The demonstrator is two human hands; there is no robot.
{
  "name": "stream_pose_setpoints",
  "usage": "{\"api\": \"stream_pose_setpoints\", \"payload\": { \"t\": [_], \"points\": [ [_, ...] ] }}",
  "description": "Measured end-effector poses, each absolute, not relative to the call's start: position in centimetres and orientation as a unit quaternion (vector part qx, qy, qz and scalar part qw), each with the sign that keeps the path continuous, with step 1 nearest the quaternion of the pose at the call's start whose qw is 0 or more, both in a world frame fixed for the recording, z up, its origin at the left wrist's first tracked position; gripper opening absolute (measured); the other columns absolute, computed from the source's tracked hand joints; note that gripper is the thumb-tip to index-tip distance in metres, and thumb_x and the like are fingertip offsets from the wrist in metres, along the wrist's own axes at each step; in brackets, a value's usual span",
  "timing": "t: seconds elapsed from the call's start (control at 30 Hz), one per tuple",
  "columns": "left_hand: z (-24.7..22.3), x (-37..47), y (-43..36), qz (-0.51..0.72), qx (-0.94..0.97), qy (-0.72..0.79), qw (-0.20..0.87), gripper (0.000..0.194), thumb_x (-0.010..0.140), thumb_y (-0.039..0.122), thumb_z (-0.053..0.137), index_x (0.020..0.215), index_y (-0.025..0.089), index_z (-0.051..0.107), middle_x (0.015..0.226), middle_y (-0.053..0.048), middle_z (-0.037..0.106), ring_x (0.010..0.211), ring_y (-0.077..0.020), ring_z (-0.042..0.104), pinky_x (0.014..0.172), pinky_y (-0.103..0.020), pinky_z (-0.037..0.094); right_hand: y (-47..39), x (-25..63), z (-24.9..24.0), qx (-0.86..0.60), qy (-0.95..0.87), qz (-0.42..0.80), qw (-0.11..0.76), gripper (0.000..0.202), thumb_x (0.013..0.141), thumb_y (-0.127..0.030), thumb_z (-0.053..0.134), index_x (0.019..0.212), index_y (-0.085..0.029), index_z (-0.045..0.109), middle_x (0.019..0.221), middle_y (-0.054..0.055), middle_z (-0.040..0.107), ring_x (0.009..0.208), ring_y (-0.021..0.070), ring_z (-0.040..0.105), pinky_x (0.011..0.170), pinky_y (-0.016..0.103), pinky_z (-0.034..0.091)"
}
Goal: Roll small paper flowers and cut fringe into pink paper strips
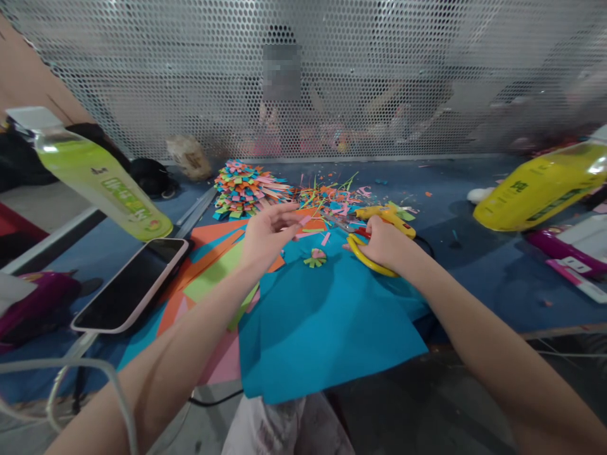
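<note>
The right hand (386,243) grips yellow scissors (365,253); the left hand (265,237) pinches a pink strip (305,220). The strip is small, so the blades at 12 o'clock could nick the fingers (284,218).

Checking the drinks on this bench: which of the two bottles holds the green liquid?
The bottle at the left edge, white-capped and leaning over the phone. The other bottle, far right, is yellow.

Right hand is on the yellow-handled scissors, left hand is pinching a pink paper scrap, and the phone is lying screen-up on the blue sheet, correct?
Not quite. In the head view the phone lies on the table left of the blue sheet, not on it. The rest holds: right hand on the yellow-handled scissors, left hand pinching a pink paper scrap.
</note>
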State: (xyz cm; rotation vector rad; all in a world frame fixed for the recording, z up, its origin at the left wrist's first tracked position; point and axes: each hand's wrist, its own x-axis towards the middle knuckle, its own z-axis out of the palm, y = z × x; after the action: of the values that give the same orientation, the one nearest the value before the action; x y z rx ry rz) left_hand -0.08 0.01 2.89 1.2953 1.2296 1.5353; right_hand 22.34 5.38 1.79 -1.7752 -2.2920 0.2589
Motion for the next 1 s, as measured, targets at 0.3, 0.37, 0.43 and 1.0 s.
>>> {"api": "stream_pose_setpoints", "payload": {
  "t": [0.3,0.37,0.43,1.0],
  "points": [
    [1.7,-0.5,0.3,0.501,0.615,0.552,0.256,0.024,0.068,0.019,0.066,0.092,0.019,0.067,0.072,-0.001,0.066,0.071,-0.0144,0.061,0.063,-0.024,0.047,4.4,22.2,2.1,-0.588,-0.801,0.066,0.093,0.043,0.07,-0.042,0.061,0.1,-0.014,0.048,0.074,0.009,0.059,0.064,0.0229,0.057,0.053,0.03,0.035],
    [1.8,-0.5,0.3,0.485,0.626,0.562,0.239,0.018,0.069,0.019,0.064,0.087,0.019,0.069,0.072,-0.002,0.066,0.069,-0.0146,0.06,0.062,-0.024,0.045,4.2,22.2,2.3,-0.574,-0.813,0.036,0.094,0.04,0.075,-0.045,0.057,0.097,-0.012,0.053,0.082,0.015,0.061,0.074,0.0281,0.058,0.059,0.034,0.038],
    [1.9,-0.5,0.3,0.464,0.639,0.573,0.219,0.013,0.07,0.016,0.063,0.08,0.02,0.07,0.073,-0.003,0.067,0.067,-0.0152,0.059,0.062,-0.025,0.044,3.9,21.9,2.7,-0.564,-0.818,-0.022,0.106,0.035,0.079,-0.042,0.055,0.094,-0.01,0.057,0.093,0.02,0.061,0.087,0.0334,0.057,0.068,0.038,0.039],
    [1.7,-1.2,0.7,0.341,0.694,0.627,0.1,0.018,0.077,0.014,0.05,0.083,0.018,0.067,0.082,-0.007,0.067,0.075,-0.0187,0.061,0.07,-0.029,0.046,6.3,14.6,1.7,-0.376,-0.919,-0.052,0.103,0.03,0.086,-0.007,0.043,0.114,-0.01,0.054,0.094,0.014,0.067,0.09,0.0241,0.06,0.073,0.031,0.039]
  ]
}}
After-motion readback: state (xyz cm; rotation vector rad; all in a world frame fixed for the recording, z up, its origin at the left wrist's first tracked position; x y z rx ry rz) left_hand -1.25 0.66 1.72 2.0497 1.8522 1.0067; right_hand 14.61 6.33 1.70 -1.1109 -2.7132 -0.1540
